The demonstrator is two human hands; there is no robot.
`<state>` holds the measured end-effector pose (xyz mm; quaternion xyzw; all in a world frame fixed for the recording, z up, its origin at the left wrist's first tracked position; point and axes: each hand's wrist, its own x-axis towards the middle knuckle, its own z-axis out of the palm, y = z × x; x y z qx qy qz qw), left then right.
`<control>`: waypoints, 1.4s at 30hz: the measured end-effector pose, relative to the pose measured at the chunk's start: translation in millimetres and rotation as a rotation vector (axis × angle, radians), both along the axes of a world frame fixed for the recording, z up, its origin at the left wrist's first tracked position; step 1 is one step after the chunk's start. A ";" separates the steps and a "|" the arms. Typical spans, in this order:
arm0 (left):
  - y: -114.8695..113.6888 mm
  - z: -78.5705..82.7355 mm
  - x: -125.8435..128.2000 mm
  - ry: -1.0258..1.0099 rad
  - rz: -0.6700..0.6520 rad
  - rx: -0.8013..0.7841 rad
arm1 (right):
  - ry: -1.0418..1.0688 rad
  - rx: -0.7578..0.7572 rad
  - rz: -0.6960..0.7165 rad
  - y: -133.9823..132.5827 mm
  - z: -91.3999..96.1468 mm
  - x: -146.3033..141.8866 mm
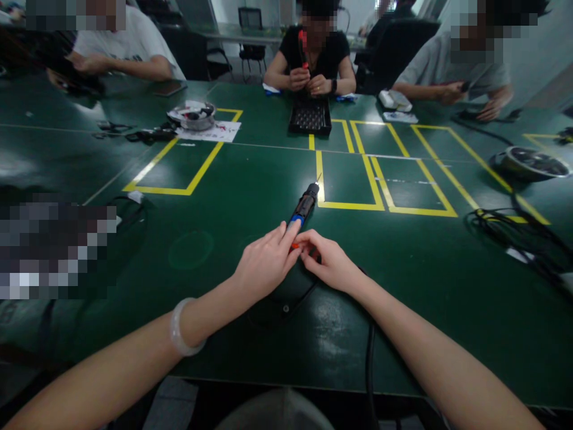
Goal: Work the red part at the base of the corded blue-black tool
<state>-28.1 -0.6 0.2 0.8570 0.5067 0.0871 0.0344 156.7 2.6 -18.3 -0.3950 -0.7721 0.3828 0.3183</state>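
Note:
A slim electric screwdriver (306, 202) lies slantwise over the green table, its thin bit pointing away from me. It has a black front part and a blue band. My left hand (264, 260) is closed over its grey rear part, the index finger stretched along the body. At the near end, my right hand (330, 258) has its fingers curled and pinched by a small red part (295, 245). The palm hides most of what is there. A black cord (304, 297) with a metal-tipped end shows below the hands.
Yellow tape rectangles (351, 206) mark the green table (242, 179). A metal bowl of parts (192, 116) and a black tray (310, 119) stand across from me. On the right are another round metal bowl (532, 164) and coiled black cables (514, 230). Several people sit opposite.

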 end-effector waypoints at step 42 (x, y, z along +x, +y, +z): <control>12.3 -3.1 -34.1 -0.503 -0.197 -0.246 | 0.363 -0.658 -0.069 6.5 4.3 1.4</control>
